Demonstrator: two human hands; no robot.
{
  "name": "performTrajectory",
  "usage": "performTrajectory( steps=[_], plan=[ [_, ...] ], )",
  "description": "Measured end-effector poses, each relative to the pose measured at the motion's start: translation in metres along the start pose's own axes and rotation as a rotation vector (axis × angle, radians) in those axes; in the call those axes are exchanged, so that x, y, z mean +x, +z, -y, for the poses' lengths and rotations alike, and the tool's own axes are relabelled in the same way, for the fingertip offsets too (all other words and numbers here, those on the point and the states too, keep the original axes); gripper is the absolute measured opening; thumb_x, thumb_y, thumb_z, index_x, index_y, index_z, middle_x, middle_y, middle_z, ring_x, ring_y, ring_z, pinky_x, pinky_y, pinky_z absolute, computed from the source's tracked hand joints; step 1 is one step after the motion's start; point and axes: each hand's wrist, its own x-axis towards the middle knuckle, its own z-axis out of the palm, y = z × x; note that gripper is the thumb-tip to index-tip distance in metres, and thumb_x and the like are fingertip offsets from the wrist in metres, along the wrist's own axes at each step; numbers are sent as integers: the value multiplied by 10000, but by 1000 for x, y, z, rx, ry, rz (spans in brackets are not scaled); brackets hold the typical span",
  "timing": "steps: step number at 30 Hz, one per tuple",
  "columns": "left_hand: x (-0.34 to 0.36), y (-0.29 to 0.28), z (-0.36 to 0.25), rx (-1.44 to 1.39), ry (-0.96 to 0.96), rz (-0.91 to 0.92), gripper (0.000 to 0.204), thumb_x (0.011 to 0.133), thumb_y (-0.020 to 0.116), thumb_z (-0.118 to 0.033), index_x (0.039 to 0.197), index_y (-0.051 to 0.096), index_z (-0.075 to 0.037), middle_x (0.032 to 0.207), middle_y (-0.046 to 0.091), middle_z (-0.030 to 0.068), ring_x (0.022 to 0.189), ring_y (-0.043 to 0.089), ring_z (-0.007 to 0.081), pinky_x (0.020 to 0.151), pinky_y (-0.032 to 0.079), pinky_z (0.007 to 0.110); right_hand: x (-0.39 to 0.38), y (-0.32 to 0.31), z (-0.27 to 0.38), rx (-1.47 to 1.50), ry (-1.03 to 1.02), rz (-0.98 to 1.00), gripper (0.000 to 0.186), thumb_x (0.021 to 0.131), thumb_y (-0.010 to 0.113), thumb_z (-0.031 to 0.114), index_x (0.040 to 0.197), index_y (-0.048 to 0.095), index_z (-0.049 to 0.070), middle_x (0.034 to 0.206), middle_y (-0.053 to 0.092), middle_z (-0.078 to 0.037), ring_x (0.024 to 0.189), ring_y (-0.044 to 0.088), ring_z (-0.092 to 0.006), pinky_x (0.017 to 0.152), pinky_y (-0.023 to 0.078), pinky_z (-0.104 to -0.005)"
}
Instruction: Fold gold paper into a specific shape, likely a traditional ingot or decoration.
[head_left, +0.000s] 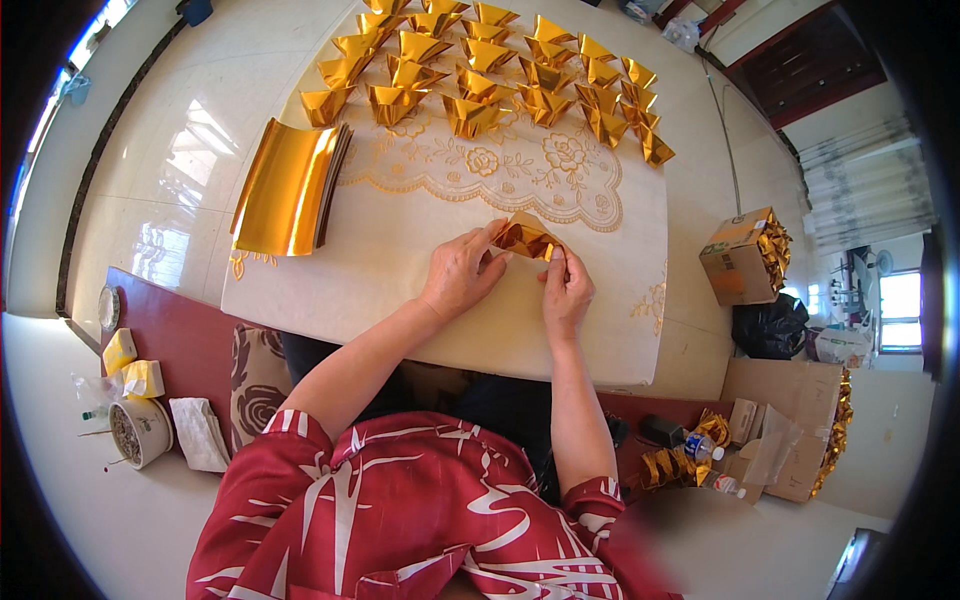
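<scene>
Between my two hands, above the near part of the table, is a folded gold foil paper ingot (526,238). My left hand (465,270) pinches its left end between thumb and fingers. At its right end, my right hand (567,290) grips the edge with thumb and forefinger. A stack of flat gold foil sheets (285,190) lies to the left on the table. Several finished folded gold ingots (475,117) stand in rows along the far side.
The table (430,330) has a cream cloth with embroidered flowers. Cardboard boxes holding gold foil pieces stand at the right, one box (738,262) on the floor by a black bag (770,326). A white bucket (140,432) and a folded cloth (199,433) are at the lower left.
</scene>
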Motion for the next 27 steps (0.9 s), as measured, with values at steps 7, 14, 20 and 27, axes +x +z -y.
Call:
performTrajectory(
  steps=[7, 14, 20, 27],
  plan=[
    [1, 4, 3, -36, -10, -29, 440, 859, 683, -137, 1283, 584, -73, 841, 636, 124, 697, 642, 306, 630, 516, 395, -2, 8, -9, -34, -18, -40, 214, 965, 605, 170, 1067, 703, 9, 837, 700, -116, 686, 659, -181, 639, 519, -318],
    [0, 4, 8, 13, 22, -28, 392, 862, 674, -126, 1238, 593, -50, 914, 666, 136, 779, 656, 344, 678, 534, 405, -4, 6, -11, -92, -121, -19, 187, 942, 626, 146, 1050, 685, 6, 852, 692, -121, 720, 660, -234, 657, 517, -330],
    [-1, 3, 12, 21, 44, -43, 384, 859, 683, -131, 1222, 599, -41, 924, 670, 144, 791, 657, 347, 688, 537, 404, -5, 9, -8, -158, -237, -40, 176, 930, 631, 124, 1050, 676, 4, 855, 683, -121, 741, 671, -256, 651, 510, -342],
    [2, -3, -4, -205, -150, -13, 416, 853, 716, -149, 1236, 604, -33, 955, 672, 136, 803, 659, 312, 731, 542, 387, -2, 10, -7, 53, -37, -92, 208, 918, 646, 107, 1095, 683, 6, 886, 700, -119, 753, 678, -221, 674, 520, -313]
  ],
)
